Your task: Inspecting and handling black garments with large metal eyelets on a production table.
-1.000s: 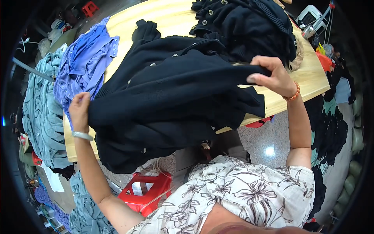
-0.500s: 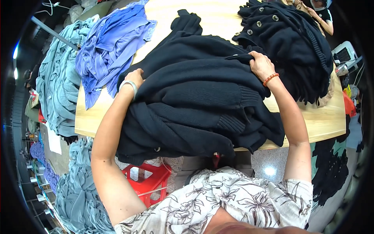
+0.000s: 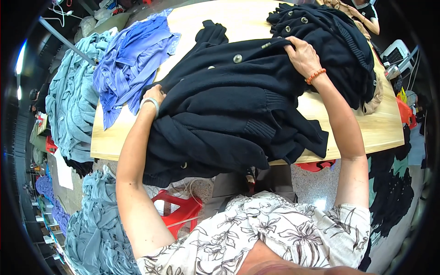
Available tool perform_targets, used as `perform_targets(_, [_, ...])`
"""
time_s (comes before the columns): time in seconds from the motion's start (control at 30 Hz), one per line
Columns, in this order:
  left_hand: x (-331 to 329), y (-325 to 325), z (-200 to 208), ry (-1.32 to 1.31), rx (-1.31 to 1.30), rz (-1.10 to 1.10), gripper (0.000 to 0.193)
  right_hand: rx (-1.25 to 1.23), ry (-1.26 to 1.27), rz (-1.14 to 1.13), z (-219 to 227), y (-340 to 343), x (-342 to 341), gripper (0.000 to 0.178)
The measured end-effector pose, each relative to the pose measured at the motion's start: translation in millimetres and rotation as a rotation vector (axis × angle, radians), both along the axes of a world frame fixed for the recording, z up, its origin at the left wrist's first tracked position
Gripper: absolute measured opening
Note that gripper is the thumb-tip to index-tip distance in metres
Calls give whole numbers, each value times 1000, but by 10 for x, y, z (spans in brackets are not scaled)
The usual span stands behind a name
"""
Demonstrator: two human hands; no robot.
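A black knit cardigan (image 3: 220, 101) with large pale buttons lies bunched on the wooden table (image 3: 350, 133) in front of me, its near folds hanging over the edge. My right hand (image 3: 303, 57), with a beaded bracelet at the wrist, is closed on the cardigan's far right edge, thumb on top. At its left side my left hand (image 3: 155, 95) pinches the fabric, the fingertips partly hidden in the folds. One sleeve (image 3: 211, 33) stretches away toward the far side. Ribbed bands show in the middle of the pile.
Black buttoned knits (image 3: 327, 55) are heaped at the right, a purple-blue garment pile (image 3: 135, 59) at the left. Beyond it hang grey-green garments (image 3: 73, 96). A red stool (image 3: 183, 208) stands below the table. Another person's arm (image 3: 366, 20) reaches in at the far right.
My right hand has moved up and slightly left, drawing the cardigan's edge away from me. The buttons on the upper part now show. My left hand has stayed nearly in place.
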State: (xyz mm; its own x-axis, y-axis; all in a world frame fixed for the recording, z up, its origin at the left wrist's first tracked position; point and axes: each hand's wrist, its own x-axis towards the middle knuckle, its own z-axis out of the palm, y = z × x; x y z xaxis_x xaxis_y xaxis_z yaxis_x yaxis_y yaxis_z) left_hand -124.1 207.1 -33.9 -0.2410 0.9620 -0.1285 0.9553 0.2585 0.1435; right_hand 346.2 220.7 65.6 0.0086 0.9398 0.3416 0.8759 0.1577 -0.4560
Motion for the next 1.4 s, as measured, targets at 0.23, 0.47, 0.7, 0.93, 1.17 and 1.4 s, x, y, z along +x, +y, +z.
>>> perform_targets(0.23, [-235, -382, 953, -38, 774, 13, 31, 415, -105, 92, 634, 61, 258, 26])
perform_targets(0.47, [-146, -2020, 1598, -646, 693, -128, 38, 209, -168, 228, 1092, -897, 633, 27])
perform_targets(0.7, [262, -2306, 522, -1058, 335, -163, 38, -230, -63, 259, -556, -1196, 864, 45])
perform_targets(0.93, [164, -2836, 830, -1264, 347, -237, 58, 228, -192, 41, -317, -1299, 857, 28])
perform_targets(1.17, [432, -3068, 759, -1069, 535, -341, 22, 389, 163, 679, -17, -2200, -870, 15])
perform_targets(1.4, [451, -3119, 657, -1085, 552, -354, 21, 43, 494, 1050, -489, -2431, -2305, 31])
